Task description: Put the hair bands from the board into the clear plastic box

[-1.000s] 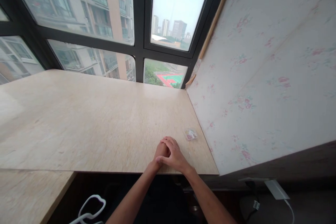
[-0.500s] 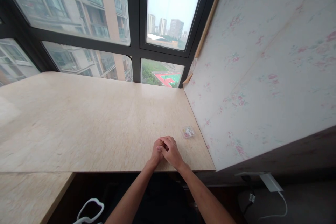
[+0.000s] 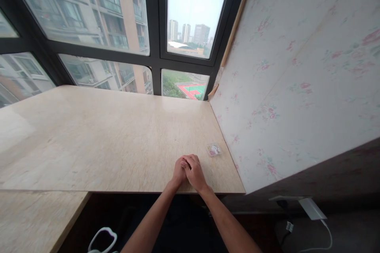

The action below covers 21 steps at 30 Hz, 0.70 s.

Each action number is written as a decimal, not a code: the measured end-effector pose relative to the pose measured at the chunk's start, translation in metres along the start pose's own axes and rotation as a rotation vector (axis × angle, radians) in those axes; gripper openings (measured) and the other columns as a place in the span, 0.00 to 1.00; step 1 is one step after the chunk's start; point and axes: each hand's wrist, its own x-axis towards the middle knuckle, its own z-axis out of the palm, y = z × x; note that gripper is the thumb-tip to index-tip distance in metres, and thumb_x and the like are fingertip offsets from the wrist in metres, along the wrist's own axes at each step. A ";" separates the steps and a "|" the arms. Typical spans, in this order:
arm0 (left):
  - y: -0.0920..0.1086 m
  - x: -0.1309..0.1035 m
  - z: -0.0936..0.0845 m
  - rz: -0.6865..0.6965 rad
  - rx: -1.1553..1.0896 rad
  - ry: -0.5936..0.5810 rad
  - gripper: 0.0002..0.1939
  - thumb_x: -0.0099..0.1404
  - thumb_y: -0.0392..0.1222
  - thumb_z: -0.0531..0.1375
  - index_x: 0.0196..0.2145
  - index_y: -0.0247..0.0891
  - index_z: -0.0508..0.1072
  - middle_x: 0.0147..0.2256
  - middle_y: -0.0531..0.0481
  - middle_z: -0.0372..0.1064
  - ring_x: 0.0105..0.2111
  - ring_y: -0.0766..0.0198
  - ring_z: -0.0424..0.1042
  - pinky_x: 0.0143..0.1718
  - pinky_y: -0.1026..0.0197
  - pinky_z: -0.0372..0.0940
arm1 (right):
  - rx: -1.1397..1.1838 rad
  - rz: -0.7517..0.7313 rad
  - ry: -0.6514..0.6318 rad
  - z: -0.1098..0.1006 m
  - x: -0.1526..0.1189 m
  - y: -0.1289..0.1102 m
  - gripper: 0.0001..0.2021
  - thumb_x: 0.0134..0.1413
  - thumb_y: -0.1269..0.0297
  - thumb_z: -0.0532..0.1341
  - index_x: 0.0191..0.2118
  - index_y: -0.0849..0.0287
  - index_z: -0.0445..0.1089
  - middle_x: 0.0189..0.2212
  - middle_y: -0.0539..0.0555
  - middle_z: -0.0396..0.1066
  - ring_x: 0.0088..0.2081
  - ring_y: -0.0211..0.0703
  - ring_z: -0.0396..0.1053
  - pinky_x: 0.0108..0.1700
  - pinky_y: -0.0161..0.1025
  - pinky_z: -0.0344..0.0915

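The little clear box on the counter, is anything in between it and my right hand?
Nothing visible is in between. The little clear box sits just ahead and to the right of your right hand, and only the countertop shows between them. Your right hand is clasped over your left hand, though.

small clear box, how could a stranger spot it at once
Find the pale marbled ledge, then its side along the floral wall. Just beyond and right of the right hand lies a small clear box, its see-through sides and pinkish-white patch setting it apart from the marbling.
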 end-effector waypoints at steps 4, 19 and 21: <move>0.001 -0.001 0.000 0.002 0.013 -0.006 0.10 0.56 0.37 0.52 0.19 0.35 0.65 0.20 0.49 0.66 0.22 0.66 0.62 0.24 0.65 0.54 | 0.004 0.016 0.027 0.002 -0.001 0.000 0.11 0.61 0.67 0.56 0.45 0.55 0.73 0.38 0.55 0.70 0.43 0.47 0.64 0.47 0.45 0.62; 0.007 0.000 -0.003 0.076 0.164 -0.102 0.15 0.62 0.33 0.48 0.24 0.34 0.72 0.28 0.43 0.72 0.29 0.60 0.70 0.31 0.60 0.63 | 0.012 0.060 0.245 0.017 0.001 0.005 0.16 0.66 0.65 0.46 0.34 0.56 0.69 0.32 0.54 0.68 0.38 0.44 0.64 0.43 0.44 0.63; 0.008 0.000 -0.004 0.115 0.184 -0.113 0.16 0.63 0.32 0.48 0.24 0.35 0.72 0.28 0.43 0.73 0.30 0.59 0.70 0.32 0.59 0.64 | 0.029 0.079 0.256 0.017 0.003 0.008 0.16 0.66 0.65 0.46 0.32 0.56 0.68 0.30 0.53 0.67 0.36 0.44 0.65 0.41 0.43 0.63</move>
